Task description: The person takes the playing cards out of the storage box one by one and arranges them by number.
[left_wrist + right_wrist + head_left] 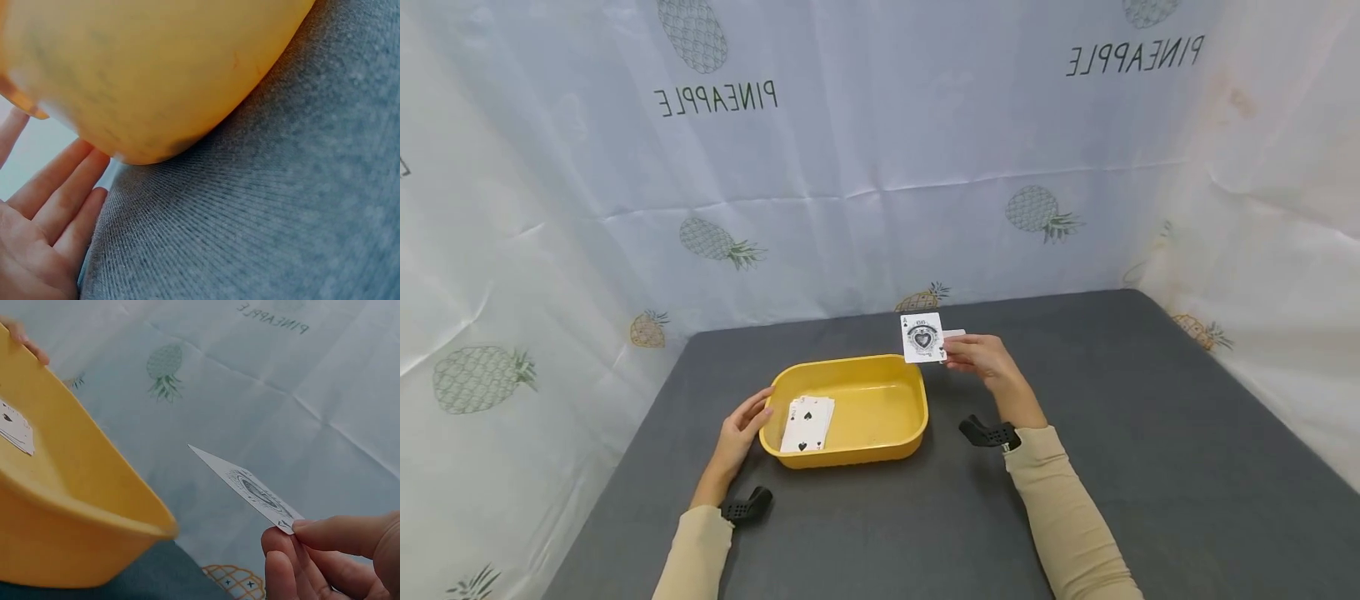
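Note:
My right hand (976, 357) pinches an ace of spades playing card (922, 337) between thumb and fingers, face toward the head camera. The white edge of what looks like another card (954, 332) shows behind it. In the right wrist view the ace (244, 487) is tilted, apart from the basin. A yellow plastic basin (846, 457) stands to the left, with several face-up playing cards (807, 423) piled at its left end, a spade card on top. My left hand (741, 429) holds the basin's left rim; in the left wrist view its fingers (65, 197) touch the outer wall.
A dark grey cloth (880, 533) covers the table. Behind and at both sides hangs a white curtain (865, 150) printed with pineapples. Each wrist carries a black camera mount (988, 433).

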### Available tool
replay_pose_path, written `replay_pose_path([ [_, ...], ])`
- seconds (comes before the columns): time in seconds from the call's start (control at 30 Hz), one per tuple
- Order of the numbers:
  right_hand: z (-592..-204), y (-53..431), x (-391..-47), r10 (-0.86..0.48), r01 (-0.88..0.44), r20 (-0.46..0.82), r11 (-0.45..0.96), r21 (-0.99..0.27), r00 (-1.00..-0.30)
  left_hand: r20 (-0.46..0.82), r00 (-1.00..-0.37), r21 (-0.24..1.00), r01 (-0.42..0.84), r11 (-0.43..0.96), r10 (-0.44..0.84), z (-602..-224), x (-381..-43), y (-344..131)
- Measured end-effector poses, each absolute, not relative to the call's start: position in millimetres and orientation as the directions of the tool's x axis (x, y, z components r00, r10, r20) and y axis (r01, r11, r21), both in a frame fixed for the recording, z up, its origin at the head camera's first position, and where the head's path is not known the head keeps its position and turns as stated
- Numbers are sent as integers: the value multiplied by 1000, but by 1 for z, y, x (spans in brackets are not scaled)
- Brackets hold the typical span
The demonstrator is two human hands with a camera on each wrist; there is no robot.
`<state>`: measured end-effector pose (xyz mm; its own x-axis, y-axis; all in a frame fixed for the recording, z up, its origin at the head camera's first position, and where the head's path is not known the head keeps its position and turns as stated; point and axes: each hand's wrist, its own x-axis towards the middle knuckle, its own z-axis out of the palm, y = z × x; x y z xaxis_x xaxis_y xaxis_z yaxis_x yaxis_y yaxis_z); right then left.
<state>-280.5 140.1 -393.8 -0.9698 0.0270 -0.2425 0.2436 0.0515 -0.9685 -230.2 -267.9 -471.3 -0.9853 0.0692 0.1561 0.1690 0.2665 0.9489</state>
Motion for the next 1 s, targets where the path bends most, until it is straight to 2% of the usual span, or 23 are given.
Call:
replay_pose_path([
  [0.5, -418, 216, -311, 120, 307, -297, 80, -948, -947, 188, -979, 948, 203, 245, 81, -475, -232, -270],
  [1.0, -420, 256, -324, 124, 410, -406, 8, -912, -905, 173, -982, 948, 189, 258, 81, -476, -231, -270],
])
